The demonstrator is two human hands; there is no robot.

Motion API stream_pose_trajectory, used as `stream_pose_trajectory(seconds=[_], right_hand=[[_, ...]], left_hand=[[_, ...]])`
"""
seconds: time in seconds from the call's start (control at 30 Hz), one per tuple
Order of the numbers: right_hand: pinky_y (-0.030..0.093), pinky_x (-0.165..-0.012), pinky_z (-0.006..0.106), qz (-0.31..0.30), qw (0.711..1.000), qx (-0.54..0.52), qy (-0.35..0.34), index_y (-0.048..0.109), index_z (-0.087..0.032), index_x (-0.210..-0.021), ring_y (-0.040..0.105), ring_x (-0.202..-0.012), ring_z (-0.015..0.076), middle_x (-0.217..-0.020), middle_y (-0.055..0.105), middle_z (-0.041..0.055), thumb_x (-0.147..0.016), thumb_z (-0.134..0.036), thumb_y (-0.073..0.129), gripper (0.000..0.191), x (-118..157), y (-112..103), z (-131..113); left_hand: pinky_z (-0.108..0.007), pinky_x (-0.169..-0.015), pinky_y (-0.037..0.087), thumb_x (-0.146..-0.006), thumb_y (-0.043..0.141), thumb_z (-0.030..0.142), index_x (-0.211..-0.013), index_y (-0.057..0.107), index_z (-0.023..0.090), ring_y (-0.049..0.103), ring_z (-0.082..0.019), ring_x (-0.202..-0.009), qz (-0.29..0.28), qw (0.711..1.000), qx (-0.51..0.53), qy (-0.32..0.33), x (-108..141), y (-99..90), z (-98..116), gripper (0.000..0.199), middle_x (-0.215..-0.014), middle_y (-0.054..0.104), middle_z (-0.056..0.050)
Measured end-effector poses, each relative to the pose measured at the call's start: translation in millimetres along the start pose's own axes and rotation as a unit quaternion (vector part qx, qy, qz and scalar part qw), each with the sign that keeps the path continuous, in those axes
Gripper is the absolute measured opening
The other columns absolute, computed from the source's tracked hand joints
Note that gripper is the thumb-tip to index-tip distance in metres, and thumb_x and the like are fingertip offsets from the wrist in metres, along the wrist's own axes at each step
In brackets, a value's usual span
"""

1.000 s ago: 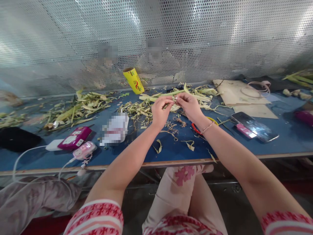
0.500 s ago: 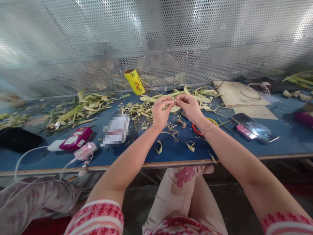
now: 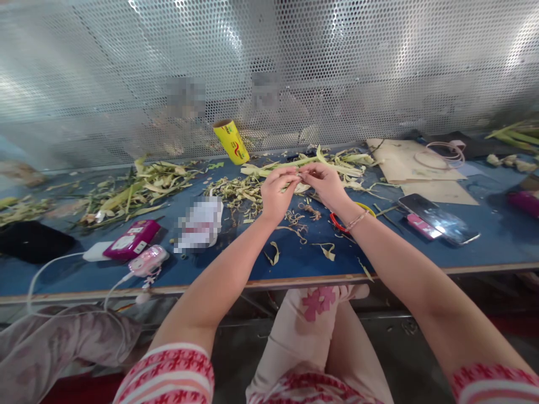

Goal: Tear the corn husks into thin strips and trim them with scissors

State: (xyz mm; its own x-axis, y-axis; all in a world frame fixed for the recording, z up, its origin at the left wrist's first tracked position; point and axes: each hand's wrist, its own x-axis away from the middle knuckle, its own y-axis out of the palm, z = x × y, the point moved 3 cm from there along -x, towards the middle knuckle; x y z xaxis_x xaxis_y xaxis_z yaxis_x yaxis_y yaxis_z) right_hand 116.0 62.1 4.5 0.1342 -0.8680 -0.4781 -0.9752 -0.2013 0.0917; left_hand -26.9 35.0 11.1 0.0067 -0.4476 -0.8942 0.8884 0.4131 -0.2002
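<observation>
My left hand (image 3: 278, 193) and my right hand (image 3: 324, 184) meet fingertip to fingertip above the blue table (image 3: 236, 269). Each pinches at the same spot; whatever lies between the fingers is too small to make out. Pale green leaf strips (image 3: 240, 191) are heaped behind and left of the hands. Longer husk-like leaves (image 3: 357, 163) spread behind my right hand. Under my right wrist lies a red and yellow handle or ring (image 3: 338, 223), partly covered. Thin brown bits of string or fibre (image 3: 301, 219) lie between my forearms.
A yellow cardboard tube (image 3: 232, 143) leans by the perforated metal wall (image 3: 295, 84). More leaves (image 3: 138, 191) lie at left, near purple and pink charging devices (image 3: 132, 239) with white cables. At right are a phone (image 3: 438, 219) and cardboard sheets (image 3: 412, 163). Another person's leg (image 3: 71, 348) is at lower left.
Both hands stay in nearly the same place. My right fingers have shifted slightly closer onto the left fingertips. The things on the table have not moved.
</observation>
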Motion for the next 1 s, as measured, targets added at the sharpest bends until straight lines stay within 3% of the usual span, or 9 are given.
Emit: stream_pose_trajectory(seconds=[0.2,0.4,0.7,0.87,1.0], right_hand=[[0.05,-0.082,0.031,-0.013,0.999,0.031,-0.023,0.069,-0.023,-0.084,0.06,-0.078,0.0121,-0.081,0.066,-0.001,-0.076,-0.028,0.07,0.01,2.4,0.3,-5.5],[0.049,-0.078,0.031,-0.027,0.997,0.058,-0.045,0.066,-0.022,-0.084,0.059,-0.075,0.0119,-0.079,0.064,-0.0013,-0.078,-0.026,0.068,0.008,0.5,0.5,-9.7],[0.046,-0.069,0.03,-0.042,0.983,0.153,-0.097,0.06,-0.02,-0.083,0.053,-0.069,0.011,-0.073,0.058,-0.0018,-0.083,-0.023,0.062,0.003,-2.9,1.1,-10.6],[0.046,-0.071,0.031,-0.026,0.971,0.197,-0.133,0.057,-0.02,-0.083,0.053,-0.073,0.0122,-0.076,0.056,-0.0009,-0.085,-0.019,0.057,0.003,-0.5,3.6,-13.2],[0.044,-0.07,0.031,-0.025,0.973,0.201,-0.114,0.054,-0.02,-0.081,0.051,-0.07,0.0123,-0.073,0.054,-0.0017,-0.085,-0.013,0.054,0.008,-1.0,4.0,-12.5]], left_hand=[[-0.039,-0.091,0.056,-0.08,0.07,0.019,-0.075,0.073,0.024,0.068,-0.019,-0.095,0.003,1.0,-0.005,-0.021,0.2,0.0,-2.3,0.008,-0.097,0.073,-0.004],[-0.037,-0.087,0.057,-0.081,0.07,0.022,-0.075,0.073,0.023,0.069,-0.017,-0.092,0.026,0.999,-0.013,0.018,0.7,-1.0,-1.9,0.007,-0.095,0.073,-0.005],[-0.034,-0.082,0.058,-0.085,0.066,0.029,-0.077,0.074,0.022,0.069,-0.015,-0.088,0.01,0.999,-0.004,0.047,1.2,0.3,-6.2,0.013,-0.098,0.073,-0.005],[-0.035,-0.086,0.056,-0.082,0.068,0.023,-0.076,0.074,0.022,0.069,-0.017,-0.091,0.016,0.999,0.003,0.03,1.3,0.0,-4.6,0.008,-0.095,0.073,-0.005],[-0.035,-0.086,0.054,-0.082,0.068,0.022,-0.077,0.074,0.022,0.068,-0.017,-0.09,0.005,1.0,0.005,0.008,1.6,0.3,-5.2,0.007,-0.092,0.073,-0.004]])
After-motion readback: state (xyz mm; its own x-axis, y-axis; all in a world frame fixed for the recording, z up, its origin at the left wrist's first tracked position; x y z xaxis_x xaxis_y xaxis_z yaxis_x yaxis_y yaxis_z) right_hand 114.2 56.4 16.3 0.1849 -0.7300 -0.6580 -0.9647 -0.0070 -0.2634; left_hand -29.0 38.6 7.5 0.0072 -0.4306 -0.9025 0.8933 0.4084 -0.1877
